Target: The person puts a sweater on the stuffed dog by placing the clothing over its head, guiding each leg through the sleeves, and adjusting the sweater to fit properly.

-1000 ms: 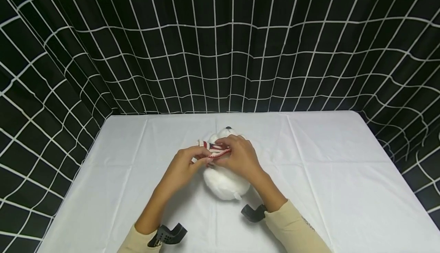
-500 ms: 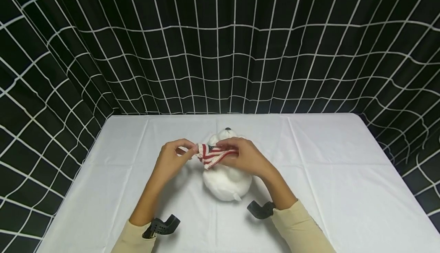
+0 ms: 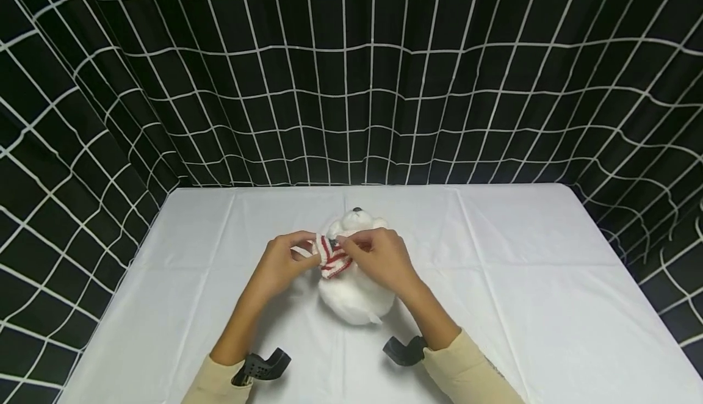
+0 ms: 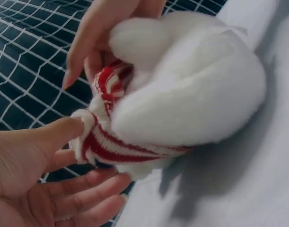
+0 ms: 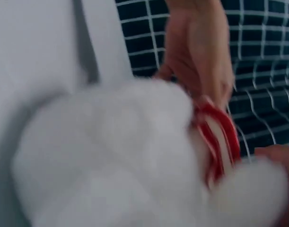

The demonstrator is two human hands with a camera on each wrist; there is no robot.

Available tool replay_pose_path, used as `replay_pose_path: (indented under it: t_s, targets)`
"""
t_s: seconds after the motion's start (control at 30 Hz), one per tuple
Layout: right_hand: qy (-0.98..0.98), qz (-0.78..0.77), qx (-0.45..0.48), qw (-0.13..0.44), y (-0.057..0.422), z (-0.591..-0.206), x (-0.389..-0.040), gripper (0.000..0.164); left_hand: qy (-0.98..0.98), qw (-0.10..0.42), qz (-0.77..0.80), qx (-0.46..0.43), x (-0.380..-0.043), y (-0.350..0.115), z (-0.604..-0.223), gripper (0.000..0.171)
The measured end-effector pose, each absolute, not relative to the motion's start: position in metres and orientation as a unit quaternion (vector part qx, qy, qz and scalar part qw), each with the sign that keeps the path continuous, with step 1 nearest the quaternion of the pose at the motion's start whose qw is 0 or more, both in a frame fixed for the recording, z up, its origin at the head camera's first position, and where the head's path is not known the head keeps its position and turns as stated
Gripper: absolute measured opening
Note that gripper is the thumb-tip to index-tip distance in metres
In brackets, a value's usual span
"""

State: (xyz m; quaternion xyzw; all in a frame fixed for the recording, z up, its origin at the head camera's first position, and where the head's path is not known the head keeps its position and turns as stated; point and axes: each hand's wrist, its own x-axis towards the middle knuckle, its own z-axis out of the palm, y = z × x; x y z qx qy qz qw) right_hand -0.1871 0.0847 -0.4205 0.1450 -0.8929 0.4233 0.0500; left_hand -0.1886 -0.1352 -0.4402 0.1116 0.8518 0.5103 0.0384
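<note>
A white plush bear (image 3: 351,303) lies on the table with its black nose toward the far side. Around its upper body is a small red-and-white striped knitted sweater (image 3: 334,262). My left hand (image 3: 281,268) pinches the sweater's white cuff between thumb and index finger, with the other fingers stretched out below in the left wrist view. My right hand (image 3: 381,257) is over the bear's shoulder, its fingertips right at the sweater near a dark patch. One right finger hangs straight beside the knit in the left wrist view; I cannot tell whether the hand grips it.
A white cloth (image 3: 494,282) with fold creases covers the table. Black curtains with a white grid (image 3: 362,86) rise behind and along both sides. Black wrist mounts (image 3: 267,365) stick out from both beige sleeves (image 3: 467,364).
The right hand has shifted left over the sweater, from its hem toward the dark patch. The left hand first moved left to the cuff and then slightly right with it.
</note>
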Motion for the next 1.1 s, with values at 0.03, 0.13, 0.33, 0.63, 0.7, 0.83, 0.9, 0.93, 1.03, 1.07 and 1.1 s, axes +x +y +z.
replay_pose_path:
  t_s: [0.03,0.13,0.33,0.63,0.7,0.83,0.9,0.93,1.03,1.07,1.1]
  targets:
    - [-0.897,0.412,0.148,0.062,0.081,-0.422,-0.185,0.023,0.846,0.046,0.519,0.112,-0.187,-0.133,-0.440,0.039]
    - [-0.909,0.375,0.150,0.104,0.071,-0.425,-0.180,0.023,0.830,0.063,0.543,0.114,-0.184,-0.125,-0.439,0.042]
    - [-0.922,0.323,0.127,0.169,0.064,-0.431,-0.175,0.020,0.829,0.050,0.545,0.115,-0.179,-0.113,-0.436,0.046]
    - [-0.913,0.344,0.140,0.167,0.062,-0.432,-0.175,0.012,0.785,0.102,0.606,0.083,-0.182,-0.114,-0.441,0.051]
    - [-0.912,0.352,0.143,0.158,0.062,-0.432,-0.175,0.012,0.761,0.124,0.632,0.079,-0.184,-0.117,-0.446,0.053]
    - [-0.909,0.362,0.145,0.145,0.062,-0.432,-0.175,0.009,0.718,0.158,0.674,0.077,-0.189,-0.121,-0.456,0.054]
    - [-0.908,0.365,0.147,0.142,0.062,-0.432,-0.175,0.009,0.703,0.169,0.687,0.076,-0.191,-0.123,-0.459,0.053]
    - [-0.908,0.365,0.147,0.140,0.062,-0.432,-0.176,0.009,0.700,0.171,0.689,0.078,-0.192,-0.123,-0.460,0.053]
    - [-0.907,0.370,0.147,0.137,0.064,-0.432,-0.177,0.010,0.708,0.176,0.679,0.088,-0.194,-0.126,-0.461,0.052]
    - [-0.906,0.374,0.147,0.137,0.064,-0.431,-0.178,0.010,0.723,0.170,0.664,0.091,-0.195,-0.127,-0.460,0.050]
    - [-0.904,0.378,0.146,0.137,0.065,-0.431,-0.178,0.010,0.741,0.162,0.644,0.095,-0.196,-0.129,-0.459,0.048]
